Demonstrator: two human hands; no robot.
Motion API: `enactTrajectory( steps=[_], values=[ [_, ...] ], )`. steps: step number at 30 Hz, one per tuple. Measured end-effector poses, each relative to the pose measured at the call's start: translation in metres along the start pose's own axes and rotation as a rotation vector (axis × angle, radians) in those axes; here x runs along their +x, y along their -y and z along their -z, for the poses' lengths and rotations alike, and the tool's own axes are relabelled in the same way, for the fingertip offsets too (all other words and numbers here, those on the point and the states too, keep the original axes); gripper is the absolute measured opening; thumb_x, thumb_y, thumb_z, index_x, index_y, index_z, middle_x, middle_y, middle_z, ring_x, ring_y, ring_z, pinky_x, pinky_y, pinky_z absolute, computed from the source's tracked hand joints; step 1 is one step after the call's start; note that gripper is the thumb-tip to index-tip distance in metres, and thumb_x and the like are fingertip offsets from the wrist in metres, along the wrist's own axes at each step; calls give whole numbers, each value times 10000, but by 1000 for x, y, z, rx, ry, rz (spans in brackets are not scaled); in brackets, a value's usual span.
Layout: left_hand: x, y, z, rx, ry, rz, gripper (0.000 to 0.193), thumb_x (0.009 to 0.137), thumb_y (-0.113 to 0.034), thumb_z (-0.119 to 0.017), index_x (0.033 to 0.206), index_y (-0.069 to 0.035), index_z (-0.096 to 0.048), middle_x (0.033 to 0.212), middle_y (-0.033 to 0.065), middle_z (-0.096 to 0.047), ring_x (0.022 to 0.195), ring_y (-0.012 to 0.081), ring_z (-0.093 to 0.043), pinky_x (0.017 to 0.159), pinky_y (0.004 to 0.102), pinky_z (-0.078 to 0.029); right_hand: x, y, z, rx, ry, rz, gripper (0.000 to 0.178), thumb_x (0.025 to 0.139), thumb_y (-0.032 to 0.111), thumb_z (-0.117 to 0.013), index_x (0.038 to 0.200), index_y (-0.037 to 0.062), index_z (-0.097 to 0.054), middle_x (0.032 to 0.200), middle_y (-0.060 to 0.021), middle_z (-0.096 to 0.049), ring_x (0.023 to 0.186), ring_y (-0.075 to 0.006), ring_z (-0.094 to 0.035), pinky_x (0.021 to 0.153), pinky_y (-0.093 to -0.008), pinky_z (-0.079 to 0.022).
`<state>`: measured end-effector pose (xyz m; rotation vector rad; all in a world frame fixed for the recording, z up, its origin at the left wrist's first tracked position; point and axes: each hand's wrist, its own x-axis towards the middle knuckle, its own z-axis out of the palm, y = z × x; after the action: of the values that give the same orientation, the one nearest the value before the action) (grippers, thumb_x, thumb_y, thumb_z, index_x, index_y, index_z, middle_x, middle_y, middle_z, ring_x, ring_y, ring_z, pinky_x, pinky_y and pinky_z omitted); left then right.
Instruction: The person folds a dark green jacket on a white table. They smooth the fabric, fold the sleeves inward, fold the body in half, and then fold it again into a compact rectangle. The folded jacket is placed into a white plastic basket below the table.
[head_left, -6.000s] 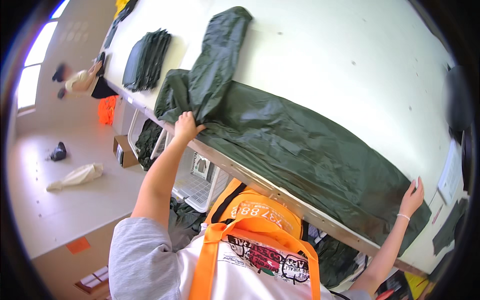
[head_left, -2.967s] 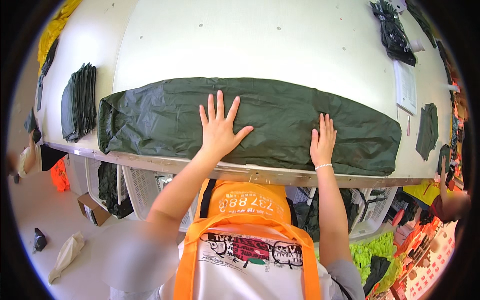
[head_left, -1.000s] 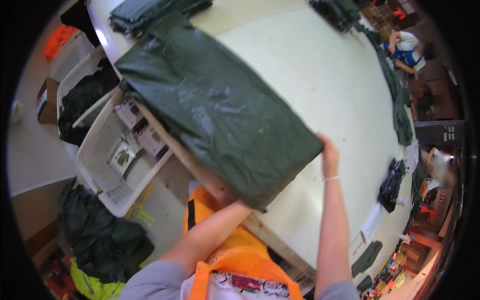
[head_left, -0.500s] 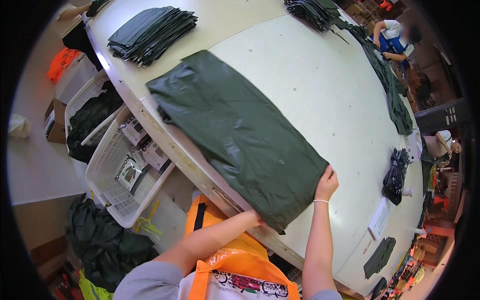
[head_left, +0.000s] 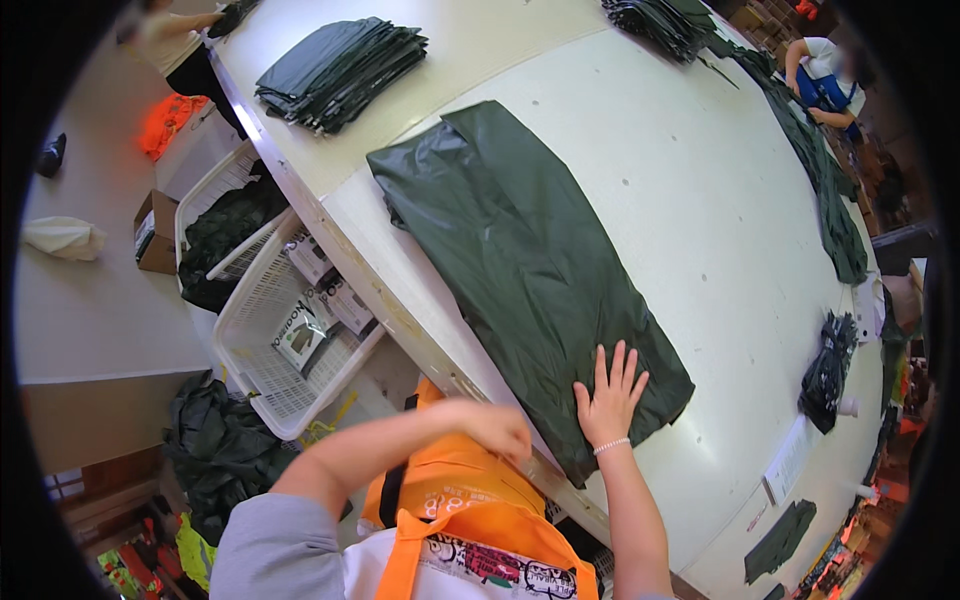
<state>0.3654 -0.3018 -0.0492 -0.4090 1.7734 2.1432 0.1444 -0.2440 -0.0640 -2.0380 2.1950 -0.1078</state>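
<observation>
A long, folded dark green garment (head_left: 520, 260) of shiny, coated-looking fabric lies slantwise across the white table, its near end toward me. My right hand (head_left: 610, 400) rests flat on that near end, fingers spread, with a beaded bracelet at the wrist. Beside the table's front edge, over my orange apron (head_left: 460, 485), my left hand (head_left: 498, 430) is curled into a loose fist. It is a little blurred, apart from the garment, and nothing shows in it.
A stack of folded dark green pieces (head_left: 340, 75) sits at the far left of the table (head_left: 690, 220). White baskets (head_left: 285, 400) with packages and dark fabric stand left of the edge. On the right lie a dark bundle (head_left: 828, 370) and papers (head_left: 790, 460). Co-workers stand farther off.
Both hands have let go of the garment's near end, which now lies down on the table. My right hand has flattened on top of it; my left has drawn back and curled.
</observation>
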Motion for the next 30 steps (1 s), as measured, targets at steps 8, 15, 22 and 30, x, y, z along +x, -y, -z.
enactTrajectory(
  steps=[8,15,22,30],
  values=[
    [-115,-18,309,388,-1633,-32,470,859,-355,-612,1156,9,-593,1089,165,-650,1027,268,-618,880,344,-472,51,35,26,251,-195,-11,491,807,324,-656,1179,35,-520,1339,-176,-407,1294,-375,-308,1064,-536,-201],
    [-104,0,446,444,-1443,370,672,763,-525,-662,1168,7,-603,1122,195,-633,1073,313,-595,926,374,-446,211,128,3,421,-149,100,345,761,238,-702,994,16,-577,1017,-132,-550,960,-322,-505,802,-408,-444],
    [-124,5,483,102,-872,341,264,744,-296,-769,728,-61,-652,756,-16,-632,698,67,-541,622,222,-402,315,200,7,675,-210,189,146,795,117,-662,903,40,-603,758,-91,-564,694,-270,-575,619,-356,-479],
    [-160,2,468,-500,-649,-5,183,842,-68,-639,1022,-37,-619,862,-14,-646,739,63,-578,683,209,-447,349,190,25,734,-365,96,76,780,60,-682,836,57,-631,710,-82,-583,611,-248,-581,541,-322,-465]
  ],
)
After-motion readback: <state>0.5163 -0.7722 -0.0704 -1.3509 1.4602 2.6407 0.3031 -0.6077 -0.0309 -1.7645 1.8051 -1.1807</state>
